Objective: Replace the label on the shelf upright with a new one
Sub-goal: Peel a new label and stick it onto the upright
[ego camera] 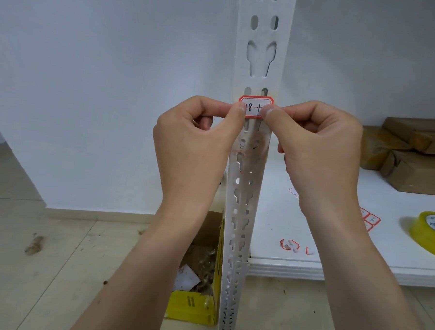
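Finishes noted, mostly matt.
upright (pixel 261 53): perforated metal, matt white paint, scuffed and stained lower down; label (pixel 255 108): smooth paper; tape roll (pixel 432 235): glossy clear plastic; parcels (pixel 417 172): dull brown cardboard.

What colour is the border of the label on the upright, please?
Red, around a white label; head view.

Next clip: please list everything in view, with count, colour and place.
label: one, white with red border, on the upright's front
shelf upright: one, white, slotted, centre
shelf board: one, white, right of the upright
tape roll: one, yellowish, on the board at the right
parcels: several, brown, back of the board
sticker scraps: a few, red-edged, on the board
box: one, yellow, open, on the floor left of the upright
left hand: pinches the label's left end
right hand: pinches the label's right end
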The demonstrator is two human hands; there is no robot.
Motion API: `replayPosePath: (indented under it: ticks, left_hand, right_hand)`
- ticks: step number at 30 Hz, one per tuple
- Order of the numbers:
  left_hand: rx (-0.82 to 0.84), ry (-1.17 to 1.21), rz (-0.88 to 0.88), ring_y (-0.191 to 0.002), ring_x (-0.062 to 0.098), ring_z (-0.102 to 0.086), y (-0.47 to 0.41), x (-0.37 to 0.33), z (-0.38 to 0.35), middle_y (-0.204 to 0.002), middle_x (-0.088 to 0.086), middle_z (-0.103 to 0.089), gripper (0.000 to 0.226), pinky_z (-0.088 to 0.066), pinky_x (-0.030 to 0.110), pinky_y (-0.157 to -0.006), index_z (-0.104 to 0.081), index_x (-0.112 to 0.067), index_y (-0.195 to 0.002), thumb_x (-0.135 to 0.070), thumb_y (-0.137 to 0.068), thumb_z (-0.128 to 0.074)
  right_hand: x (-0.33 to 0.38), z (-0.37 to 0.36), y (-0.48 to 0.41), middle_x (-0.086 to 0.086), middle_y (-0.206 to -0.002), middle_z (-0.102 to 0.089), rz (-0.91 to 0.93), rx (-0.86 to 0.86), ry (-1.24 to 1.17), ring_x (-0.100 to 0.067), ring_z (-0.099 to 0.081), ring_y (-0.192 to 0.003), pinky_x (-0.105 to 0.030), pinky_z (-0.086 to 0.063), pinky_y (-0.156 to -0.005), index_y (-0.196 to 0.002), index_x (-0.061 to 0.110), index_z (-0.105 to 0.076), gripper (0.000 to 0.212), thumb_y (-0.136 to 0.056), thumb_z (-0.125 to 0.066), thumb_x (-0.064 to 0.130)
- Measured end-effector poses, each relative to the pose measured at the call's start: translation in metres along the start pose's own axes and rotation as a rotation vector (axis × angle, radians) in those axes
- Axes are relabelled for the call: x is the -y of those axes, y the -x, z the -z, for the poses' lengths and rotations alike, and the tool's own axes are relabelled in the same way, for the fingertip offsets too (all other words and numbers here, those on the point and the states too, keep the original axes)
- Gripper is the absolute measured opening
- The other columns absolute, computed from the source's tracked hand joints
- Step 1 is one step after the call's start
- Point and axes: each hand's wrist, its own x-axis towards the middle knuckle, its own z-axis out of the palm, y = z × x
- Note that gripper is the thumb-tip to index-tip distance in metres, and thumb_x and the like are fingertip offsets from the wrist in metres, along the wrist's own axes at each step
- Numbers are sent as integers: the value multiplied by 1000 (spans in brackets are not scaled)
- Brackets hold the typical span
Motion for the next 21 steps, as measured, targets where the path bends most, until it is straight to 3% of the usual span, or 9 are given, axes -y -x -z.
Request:
replayPosePath:
  ticks: [3, 6, 8, 12, 15, 17, 19, 21]
  left_hand:
    - [-30, 4, 21, -59, 6, -37, -2, 2, 2, -59, -4, -47, 22, -35, 19, -54, -70, -30, -70, -39, -86, -83]
    - [-52, 48, 23, -61, 5, -39, -5, 4, 2, -68, 8, -48, 22, -38, 17, -56, -67, -23, -78, -37, -90, -80]
    - [-33, 85, 15, -62, 5, -42, -5, 2, 0, -70, 6, -46, 19, -41, 15, -59, -71, -22, -93, -39, -91, -79]
    - [46, 80, 24, -64, 4, -44, -5, 2, -6, -70, 2, -47, 38, -46, 19, -61, -75, -29, -126, -45, -92, -76]
    - [74, 82, 25, -72, 22, -58, -7, 3, -8, -86, 19, -69, 35, -58, 41, -71, -76, -29, -125, -44, -93, -75]
    - [61, 84, 21, -85, 33, -68, -8, 5, -8, -99, 20, -74, 34, -60, 48, -78, -77, -28, -123, -43, -93, -76]
    - [52, 92, 10, -89, 34, -68, -8, 6, -8, -99, 21, -74, 32, -60, 47, -79, -78, -26, -122, -41, -93, -76]
    - [53, 93, -13, -81, 30, -64, -9, 10, -8, -92, 24, -70, 31, -57, 39, -73, -79, -24, -121, -39, -94, -75]
  right_hand:
    - [-1, 1, -1, 7, -52, -57, 12, -53, 43, -6, -49, -48, -13, -39, -48, -65, 21, -61, 32, -82, -86, 32]
    - [-2, 1, -2, 1, -54, -55, 10, -66, 14, -12, -49, -50, -18, -40, -48, -72, 22, -60, 29, -84, -84, 32]
    - [-2, 0, -2, -6, -56, -53, 12, -47, -21, -17, -48, -51, -22, -40, -48, -84, 22, -62, 26, -85, -84, 36]
    - [-1, -3, -3, -20, -66, -61, 12, 23, 1, -17, -54, -54, -20, -46, -49, -106, 26, -68, 28, -88, -78, 44]
    - [-1, -4, -5, -26, -72, -62, 12, 40, -12, -17, -51, -53, -20, -43, -47, -96, 31, -71, 15, -90, -77, 42]
    - [-2, -3, -7, -25, -71, -62, 24, 49, -7, -14, -48, -51, -19, -42, -46, -94, 32, -71, 11, -90, -77, 41]
    - [-4, -2, -8, -23, -70, -62, 24, 62, -6, -9, -48, -48, -17, -42, -47, -95, 33, -70, 10, -92, -75, 40]
    - [-6, -2, -8, -21, -71, -62, 12, 76, -19, -7, -51, -49, -16, -43, -49, -97, 34, -69, 9, -93, -74, 40]
